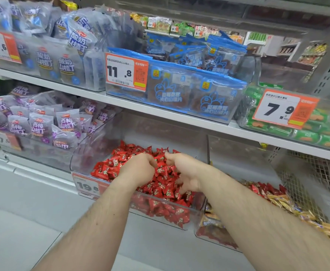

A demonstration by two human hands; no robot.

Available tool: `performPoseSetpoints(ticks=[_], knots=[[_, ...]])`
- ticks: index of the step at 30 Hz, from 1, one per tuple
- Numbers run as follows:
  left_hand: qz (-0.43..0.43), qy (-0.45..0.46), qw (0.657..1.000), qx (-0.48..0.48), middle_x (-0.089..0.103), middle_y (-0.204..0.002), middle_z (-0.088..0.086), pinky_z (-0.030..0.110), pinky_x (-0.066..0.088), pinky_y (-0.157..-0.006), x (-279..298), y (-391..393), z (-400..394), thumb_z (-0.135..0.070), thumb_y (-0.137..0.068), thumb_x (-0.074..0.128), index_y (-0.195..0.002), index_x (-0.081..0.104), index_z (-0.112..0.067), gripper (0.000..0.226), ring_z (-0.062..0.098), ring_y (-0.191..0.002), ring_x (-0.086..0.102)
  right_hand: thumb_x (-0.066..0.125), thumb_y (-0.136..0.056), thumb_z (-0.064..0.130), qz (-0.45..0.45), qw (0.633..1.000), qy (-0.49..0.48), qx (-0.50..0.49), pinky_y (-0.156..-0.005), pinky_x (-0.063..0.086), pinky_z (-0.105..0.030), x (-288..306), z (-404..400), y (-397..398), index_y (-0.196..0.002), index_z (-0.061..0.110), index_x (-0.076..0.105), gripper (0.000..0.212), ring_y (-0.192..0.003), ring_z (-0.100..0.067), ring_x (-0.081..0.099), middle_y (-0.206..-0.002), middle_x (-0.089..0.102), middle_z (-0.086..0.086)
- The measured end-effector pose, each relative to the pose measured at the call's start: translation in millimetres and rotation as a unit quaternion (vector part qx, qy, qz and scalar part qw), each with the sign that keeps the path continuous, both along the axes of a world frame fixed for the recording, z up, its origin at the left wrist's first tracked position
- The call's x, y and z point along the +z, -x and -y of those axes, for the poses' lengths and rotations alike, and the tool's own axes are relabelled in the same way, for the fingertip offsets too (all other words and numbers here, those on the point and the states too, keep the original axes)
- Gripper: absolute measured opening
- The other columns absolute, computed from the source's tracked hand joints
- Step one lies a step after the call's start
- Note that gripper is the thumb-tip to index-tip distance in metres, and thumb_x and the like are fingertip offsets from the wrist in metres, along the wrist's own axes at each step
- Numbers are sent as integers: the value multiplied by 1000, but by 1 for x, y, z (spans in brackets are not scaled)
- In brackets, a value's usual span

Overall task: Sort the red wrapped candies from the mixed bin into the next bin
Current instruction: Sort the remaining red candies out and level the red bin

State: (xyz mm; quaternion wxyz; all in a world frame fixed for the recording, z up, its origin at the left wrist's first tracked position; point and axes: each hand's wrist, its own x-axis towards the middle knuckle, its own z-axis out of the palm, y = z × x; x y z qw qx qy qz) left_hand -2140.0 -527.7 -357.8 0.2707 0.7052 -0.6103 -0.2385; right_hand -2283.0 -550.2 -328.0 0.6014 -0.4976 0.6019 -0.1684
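Observation:
A clear bin (85, 153) on the lowest shelf is heaped with red wrapped candies (164, 192). Both hands hover over this heap, close together. My left hand (138, 169) is seen from the back with its fingers curled down into the candies; what they enclose is hidden. My right hand (185, 173) rests on the pile with loosely spread fingers pointing down and the thumb raised. To the right stands the mixed bin (236, 153), where red candies (262, 189) lie among gold-wrapped ones (289, 206).
A 19.8 price tag (87, 186) hangs on the red bin's front. Purple snack bags (38, 124) fill the bin to the left. The shelf above (160, 112) carries blue packs (185, 90), green rolls (307, 135) and price cards. A wire mesh panel (305, 177) closes the right side.

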Motion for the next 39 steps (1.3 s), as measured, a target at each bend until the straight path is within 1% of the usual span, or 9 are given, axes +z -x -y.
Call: performPoseSetpoints(ticks=[6, 10, 15, 21, 24, 28, 32, 35, 39], knots=[[-82, 139, 986, -40, 69, -88, -9, 23, 45, -77, 19, 50, -11, 1, -83, 47, -80, 63, -32, 36, 13, -89, 63, 49, -102, 22, 122, 983, 112, -75, -97, 51, -45, 35, -29, 56, -121, 3, 58, 28, -118, -38, 58, -132, 56, -18], [-49, 203, 971, -114, 66, -86, -9, 27, 44, -78, 37, 109, -32, 0, -80, 50, -84, 68, -24, 31, 14, -87, 57, 57, -96, 11, 62, 968, 200, -135, -74, 60, -36, 39, -56, 115, -100, 2, 67, 14, -86, -31, 70, -95, 68, -17], [-9, 189, 962, -197, 67, -101, -6, 31, 46, -83, 30, 177, -36, -7, -84, 49, -94, 67, -26, 28, 18, -99, 58, 59, -94, 10, -34, 958, 207, -194, -73, 55, -35, 35, -69, 186, -99, 2, 68, 13, -76, -25, 67, -94, 70, -17], [62, 65, 967, -238, 60, -126, -5, 36, 45, -98, 7, 212, -11, -19, -89, 54, -118, 62, -29, 31, 18, -120, 50, 50, -101, 29, -139, 954, 151, -219, -105, 44, -54, 32, -46, 266, -115, -1, 63, 36, -115, -43, 57, -120, 63, -26], [61, 46, 971, -226, 57, -130, -2, 39, 43, -102, 1, 219, 2, -21, -89, 54, -121, 59, -28, 33, 20, -125, 44, 44, -103, 31, -167, 955, 128, -211, -109, 40, -53, 29, -14, 279, -121, 6, 60, 35, -119, -38, 56, -120, 61, -18], [53, 33, 976, -210, 56, -130, -1, 39, 42, -103, -6, 227, 18, -23, -90, 54, -124, 58, -28, 35, 21, -126, 43, 34, -106, 37, -292, 941, 115, -124, -89, 46, -34, 12, 31, 278, -144, 8, 45, 48, -92, -20, 56, -130, 51, -16], [45, 36, 976, -209, 58, -126, -2, 40, 43, -102, -11, 231, 28, -23, -89, 54, -122, 59, -28, 34, 21, -122, 46, 23, -109, 36, -391, 915, 79, -57, -78, 43, -19, -3, 61, 282, -153, 2, 24, 56, -88, -13, 56, -154, 35, -20], [36, 47, 978, -200, 61, -120, -2, 42, 43, -100, -12, 228, 33, -22, -88, 55, -116, 62, -28, 29, 22, -118, 49, 19, -107, 44, -425, 903, 60, 0, -108, 35, -30, -18, 74, 282, -155, 7, 23, 60, -137, -28, 42, -161, 24, -13], [22, 54, 983, -176, 63, -113, -4, 41, 45, -97, -11, 221, 38, -23, -86, 56, -108, 63, -31, 24, 22, -111, 53, 28, -101, 60, -379, 925, 31, -4, -115, 24, -33, -39, 90, 275, -153, 15, 32, 68, -145, -26, 29, -160, 27, -8]])
